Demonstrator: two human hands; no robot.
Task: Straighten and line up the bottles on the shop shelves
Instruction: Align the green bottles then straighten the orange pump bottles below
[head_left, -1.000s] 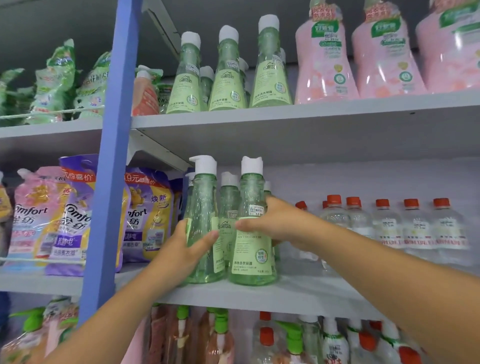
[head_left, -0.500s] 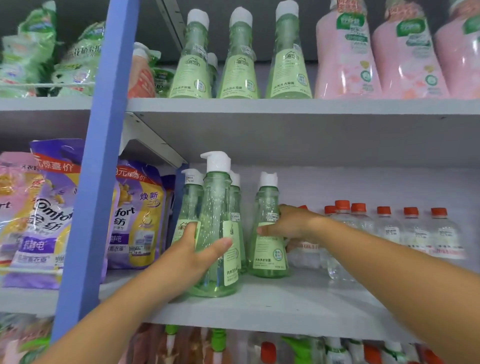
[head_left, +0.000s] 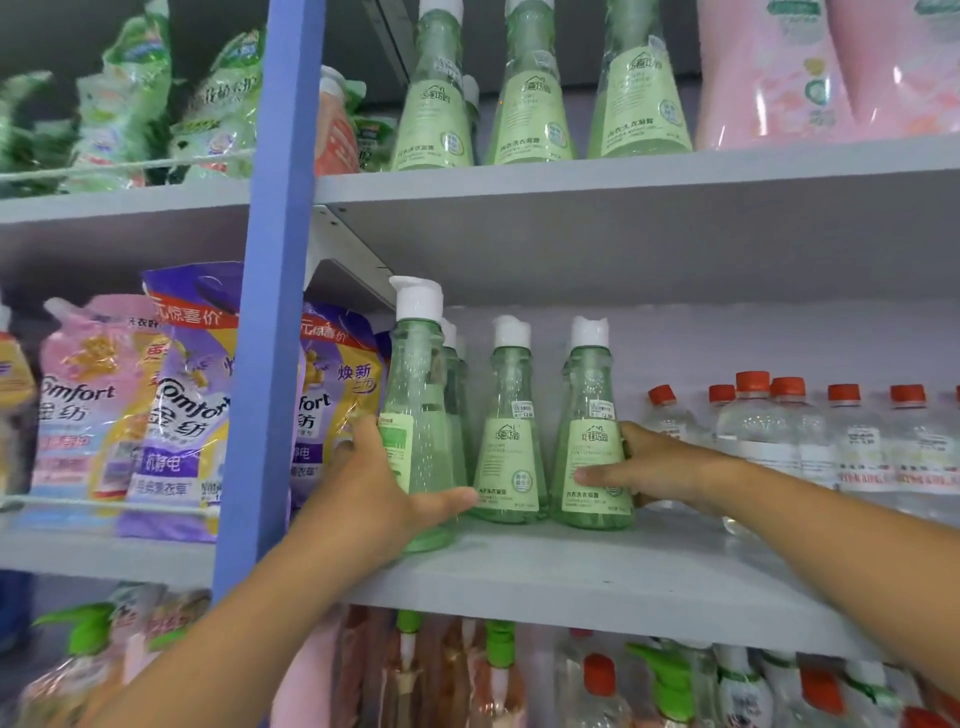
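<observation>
Green translucent plastic bottles stand on the middle grey shelf (head_left: 623, 566). My left hand (head_left: 374, 493) wraps the front-left bottle (head_left: 418, 415), its label turned sideways; I could topple neighbours. My right hand (head_left: 660, 467) clasps the right-hand bottle (head_left: 589, 431).

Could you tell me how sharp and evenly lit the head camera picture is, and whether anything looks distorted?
Head view: even, soft light with no hard shadows; the middle green bottle is fairly sharp; the green refill bags at upper left smear with blur; the blue upright post leans from wide-angle distortion; glare glints on the purple Comfort pouch.
</observation>
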